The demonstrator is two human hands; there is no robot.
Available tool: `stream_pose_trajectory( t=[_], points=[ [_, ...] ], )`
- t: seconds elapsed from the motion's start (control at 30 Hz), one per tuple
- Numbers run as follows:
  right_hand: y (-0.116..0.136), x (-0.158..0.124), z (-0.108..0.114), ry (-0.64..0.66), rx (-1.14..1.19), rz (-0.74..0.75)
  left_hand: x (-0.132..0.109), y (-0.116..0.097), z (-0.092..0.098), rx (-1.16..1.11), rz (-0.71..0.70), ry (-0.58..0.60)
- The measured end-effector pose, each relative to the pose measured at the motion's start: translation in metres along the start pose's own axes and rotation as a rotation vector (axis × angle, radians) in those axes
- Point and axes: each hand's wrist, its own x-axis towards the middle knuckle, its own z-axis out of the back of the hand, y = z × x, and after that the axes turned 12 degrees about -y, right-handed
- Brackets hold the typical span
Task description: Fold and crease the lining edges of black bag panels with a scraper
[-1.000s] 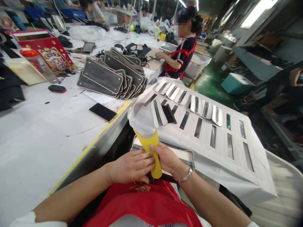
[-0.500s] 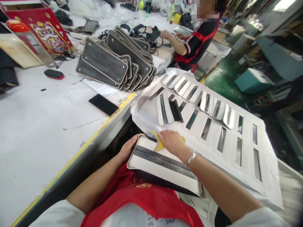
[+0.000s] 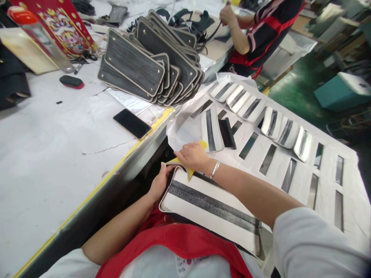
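On my lap lies a long white panel (image 3: 203, 220) with rounded corners, a dark grey stripe along its length and black material at its edges. My left hand (image 3: 160, 182) is closed at its upper left corner, thumb up and fingers partly hidden behind the edge. My right hand (image 3: 193, 155) grips a thin yellow piece (image 3: 191, 174), which looks bent and rests over that same corner. The tip of the yellow piece comes close to my left thumb; whether they touch I cannot tell. Beyond my right hand lies a smaller white striped panel (image 3: 212, 129) beside a black piece (image 3: 227, 133).
Stacked dark panels (image 3: 136, 63), a phone (image 3: 132, 123), a red-and-black brush-like object (image 3: 71, 82) and a bottle (image 3: 37, 34) occupy the left table (image 3: 58, 154). Several striped panels (image 3: 285, 133) lie on the slotted white surface (image 3: 257, 181). A co-worker (image 3: 269, 27) works at the back.
My right hand has moved left with the yellow piece, from the panel's upper face to its upper left corner. My left thumb has lifted near it. The whole view has shifted slightly.
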Motion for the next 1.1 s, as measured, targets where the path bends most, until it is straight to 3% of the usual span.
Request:
stream_pose_trajectory(
  t=[0.17,0.27,0.5,0.8,0.93,1.1],
  points=[
    [-0.001,0.008,-0.002,-0.078,0.041,0.263,-0.008,-0.004,0.003,0.103,0.219,-0.263],
    [-0.002,0.013,-0.007,-0.104,0.047,0.375,-0.011,-0.005,0.006,0.255,0.165,-0.336],
    [-0.003,0.022,-0.01,-0.121,0.098,0.573,-0.014,0.001,0.012,0.538,-0.168,-0.248],
    [-0.003,0.022,-0.008,-0.094,0.11,0.695,-0.023,-0.004,0.011,0.472,-0.214,-0.056],
    [-0.001,0.017,-0.004,-0.018,0.094,0.628,-0.02,-0.003,0.012,0.321,-0.155,-0.019],
    [0.0,0.001,0.002,0.127,0.057,0.383,-0.012,-0.003,0.013,0.277,-0.121,0.033]
  ],
)
